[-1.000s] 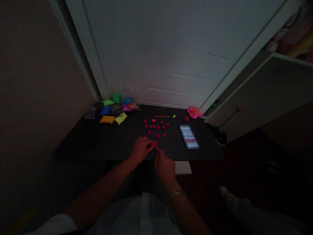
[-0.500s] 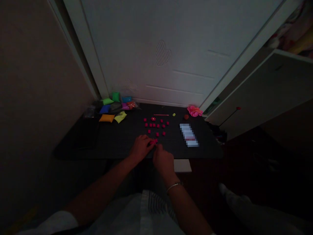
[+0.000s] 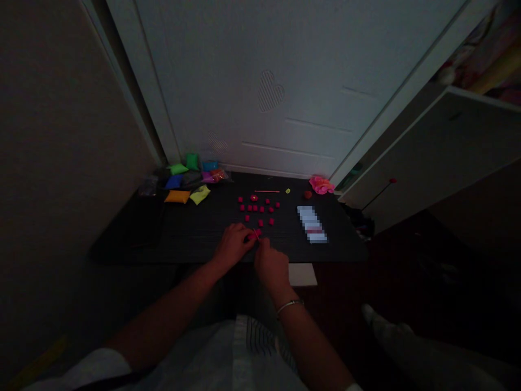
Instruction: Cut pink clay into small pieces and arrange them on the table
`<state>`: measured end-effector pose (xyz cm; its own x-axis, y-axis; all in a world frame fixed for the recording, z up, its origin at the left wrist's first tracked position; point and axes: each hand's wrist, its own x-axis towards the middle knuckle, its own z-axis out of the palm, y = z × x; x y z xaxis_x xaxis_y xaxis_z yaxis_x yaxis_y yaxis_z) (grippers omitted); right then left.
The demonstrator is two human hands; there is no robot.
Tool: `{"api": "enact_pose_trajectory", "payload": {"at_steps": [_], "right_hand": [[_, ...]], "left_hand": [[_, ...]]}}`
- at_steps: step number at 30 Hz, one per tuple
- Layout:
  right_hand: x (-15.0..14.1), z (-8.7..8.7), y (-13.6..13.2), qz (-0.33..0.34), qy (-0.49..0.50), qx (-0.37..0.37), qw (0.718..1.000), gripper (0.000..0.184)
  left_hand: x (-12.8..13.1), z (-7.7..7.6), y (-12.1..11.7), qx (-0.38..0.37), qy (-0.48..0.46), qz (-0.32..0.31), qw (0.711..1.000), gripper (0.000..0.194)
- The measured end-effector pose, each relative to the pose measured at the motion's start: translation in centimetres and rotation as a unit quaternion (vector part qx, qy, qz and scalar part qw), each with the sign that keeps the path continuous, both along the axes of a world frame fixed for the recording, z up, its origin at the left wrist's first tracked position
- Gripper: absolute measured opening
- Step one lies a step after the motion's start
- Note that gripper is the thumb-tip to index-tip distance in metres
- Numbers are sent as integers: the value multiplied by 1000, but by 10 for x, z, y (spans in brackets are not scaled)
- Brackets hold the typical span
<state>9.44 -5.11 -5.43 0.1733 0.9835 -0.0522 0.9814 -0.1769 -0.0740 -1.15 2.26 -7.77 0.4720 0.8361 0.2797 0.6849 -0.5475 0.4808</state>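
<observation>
Near the front edge of the dark table, my left hand pinches a small pink clay piece at its left side with thumb and fingers. My right hand is closed round a thin, light-coloured stick, whose tip lies across the pink piece. Its lower part is hidden in my fist. Just beyond my hands, several small pink clay lumps are scattered on the table. Among them sits a pink ring-like piece with a pale centre. The dim light hides finer detail.
Coloured clay packets, among them an orange packet, lie at the table's left. A pink stick lies behind the lumps. To the right are a phone with a blurred screen, a reddish ball and a pink flower-like thing.
The view has shifted slightly. The pink piece under my left fingers looks more tilted, its right end higher. Both hands stay almost in place, and the stick still crosses the piece.
</observation>
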Motion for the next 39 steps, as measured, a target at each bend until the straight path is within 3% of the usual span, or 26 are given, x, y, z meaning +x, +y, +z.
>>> {"api": "enact_pose_trajectory", "payload": {"at_steps": [10, 18, 23, 30, 39], "right_hand": [[9, -2, -13, -43, 5, -8, 999, 16], [12, 2, -19, -74, 19, 63, 995, 17], [7, 4, -19, -40, 16, 57, 997, 18], [-2, 1, -17, 9, 32, 39, 999, 21], [1, -5, -14, 24, 32, 41, 998, 20]], "left_hand": [[-1, -1, 0, 1, -14, 13, 1000, 17], [-2, 3, -1, -8, -9, 16, 1000, 17], [-3, 6, -3, -21, -34, 19, 999, 26], [-4, 6, -3, -20, -55, 31, 998, 7], [-4, 7, -5, -23, -56, 36, 998, 8]]}}
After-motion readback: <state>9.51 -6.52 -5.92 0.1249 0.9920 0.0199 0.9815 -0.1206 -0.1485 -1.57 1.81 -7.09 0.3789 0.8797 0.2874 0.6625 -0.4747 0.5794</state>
